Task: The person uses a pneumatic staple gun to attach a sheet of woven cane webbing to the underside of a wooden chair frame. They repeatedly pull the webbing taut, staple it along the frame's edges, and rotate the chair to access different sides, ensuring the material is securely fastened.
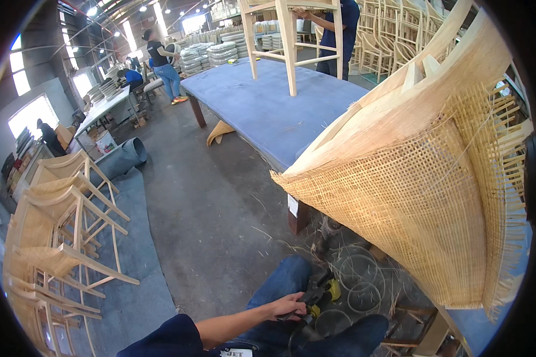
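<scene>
A blue-covered table [268, 101] spans the workshop floor, bearing an upright pale wooden chair [289, 53] with another person [344, 38] beside it. At near right, a curved wooden frame [393, 110] carries a woven cane sheet [387, 196], loose strands fringing one edge. Over the worker's jeans [354, 339], a black-and-yellow tool [318, 294] sits in the left hand [287, 306], fingers curled closed around it. The right hand is out of frame, its grip impossible to tell.
</scene>
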### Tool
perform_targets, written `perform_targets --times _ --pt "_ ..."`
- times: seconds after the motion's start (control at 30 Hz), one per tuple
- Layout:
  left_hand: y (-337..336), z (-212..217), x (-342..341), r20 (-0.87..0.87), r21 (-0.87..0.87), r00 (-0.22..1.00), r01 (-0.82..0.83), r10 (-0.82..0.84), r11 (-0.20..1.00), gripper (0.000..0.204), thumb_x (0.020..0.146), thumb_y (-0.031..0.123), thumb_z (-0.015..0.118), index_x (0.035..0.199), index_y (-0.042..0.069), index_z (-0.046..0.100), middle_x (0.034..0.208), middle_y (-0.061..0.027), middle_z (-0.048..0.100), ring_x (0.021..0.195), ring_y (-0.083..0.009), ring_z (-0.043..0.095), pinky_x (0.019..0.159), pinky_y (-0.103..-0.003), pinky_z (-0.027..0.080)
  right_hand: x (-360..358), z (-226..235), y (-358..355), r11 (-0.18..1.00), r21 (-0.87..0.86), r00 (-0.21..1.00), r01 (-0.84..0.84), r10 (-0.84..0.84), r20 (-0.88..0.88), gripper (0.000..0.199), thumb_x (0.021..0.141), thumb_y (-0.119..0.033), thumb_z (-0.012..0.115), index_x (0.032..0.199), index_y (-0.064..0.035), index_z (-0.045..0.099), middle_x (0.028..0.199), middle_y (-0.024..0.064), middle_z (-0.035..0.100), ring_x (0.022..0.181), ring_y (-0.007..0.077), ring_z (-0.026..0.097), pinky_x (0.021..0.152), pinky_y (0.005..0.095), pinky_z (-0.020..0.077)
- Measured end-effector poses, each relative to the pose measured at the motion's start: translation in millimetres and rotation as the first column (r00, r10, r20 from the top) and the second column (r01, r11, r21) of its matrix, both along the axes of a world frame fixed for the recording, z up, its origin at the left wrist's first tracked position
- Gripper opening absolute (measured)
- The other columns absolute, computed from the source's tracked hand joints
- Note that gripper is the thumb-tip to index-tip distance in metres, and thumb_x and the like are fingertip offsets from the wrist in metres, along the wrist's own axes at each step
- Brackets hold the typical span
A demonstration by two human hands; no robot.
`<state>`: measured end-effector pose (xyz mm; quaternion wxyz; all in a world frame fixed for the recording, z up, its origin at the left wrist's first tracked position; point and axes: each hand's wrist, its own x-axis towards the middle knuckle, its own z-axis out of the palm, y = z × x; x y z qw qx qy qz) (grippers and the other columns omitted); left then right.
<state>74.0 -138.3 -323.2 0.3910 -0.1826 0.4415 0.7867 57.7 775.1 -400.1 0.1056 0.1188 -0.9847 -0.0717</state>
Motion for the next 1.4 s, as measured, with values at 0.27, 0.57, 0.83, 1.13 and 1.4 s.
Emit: perform_targets --times 0.27,0.57,0.83,1.13,1.4 --pt "7 15 2 -0.027 -0.026 0.999 -0.041 0.04 0.999 0.036 0.091 0.012 0.062 0.125 0.017 0.052 0.089 0.0068 0.049 0.083 -0.0029 0.049 0.08 -0.027 0.05 9 59 -68 0.897 0.429 0.993 0.107 -0.115 -0.007 0.045 0.082 -0.034 0.071 0.126 -0.0259 0.067 0.07 0.0079 0.071 0.06 0.0276 0.067 0.059 0.0441 0.0525" --pt "5 21 -1 0.0 -0.053 1.0 0.019 -0.019 0.998 0.051 0.091 0.015 0.063 0.14 0.015 0.047 0.121 0.0005 0.055 0.112 -0.0101 0.054 0.097 -0.033 0.05 15 92 -92 0.932 0.357 0.995 0.055 -0.081 0.057 0.037 0.09 -0.041 0.07 0.121 -0.0223 0.072 0.078 0.0092 0.073 0.066 0.0272 0.069 0.065 0.0452 0.0543" --pt "4 11 -1 -0.033 -0.002 0.999 -0.005 0.005 1.0 0.046 0.091 0.011 0.062 0.136 0.014 0.048 0.103 0.0025 0.053 0.095 -0.0073 0.054 0.085 -0.028 0.052 30 177 -178 0.835 0.151 0.779 0.529 -0.548 0.304 0.045 0.088 -0.054 0.071 0.119 -0.0213 0.074 0.118 0.007 0.074 0.109 0.0215 0.07 0.088 0.0389 0.0554" --pt "2 -7 1 -0.046 0.051 0.999 -0.008 0.01 0.999 0.052 0.094 0.008 0.062 0.144 0.012 0.045 0.114 -0.0017 0.059 0.107 -0.0105 0.06 0.092 -0.031 0.055 38 189 -201 0.831 0.231 0.779 0.506 -0.556 0.291 0.056 0.091 -0.044 0.064 0.139 -0.0159 0.057 0.137 0.0158 0.063 0.121 0.0364 0.063 0.097 0.0514 0.0511" --pt "0 -2 1 -0.059 0.083 0.998 -0.013 0.018 0.996 0.056 0.094 0.01 0.065 0.146 0.012 0.044 0.12 -0.0025 0.061 0.11 -0.0116 0.062 0.091 -0.031 0.056 45 135 -159 0.867 -0.078 0.87 0.492 -0.494 0.002 0.034 0.095 -0.026 0.062 0.123 -0.0075 0.067 0.117 0.0172 0.071 0.106 0.0367 0.068 0.086 0.0504 0.0541"
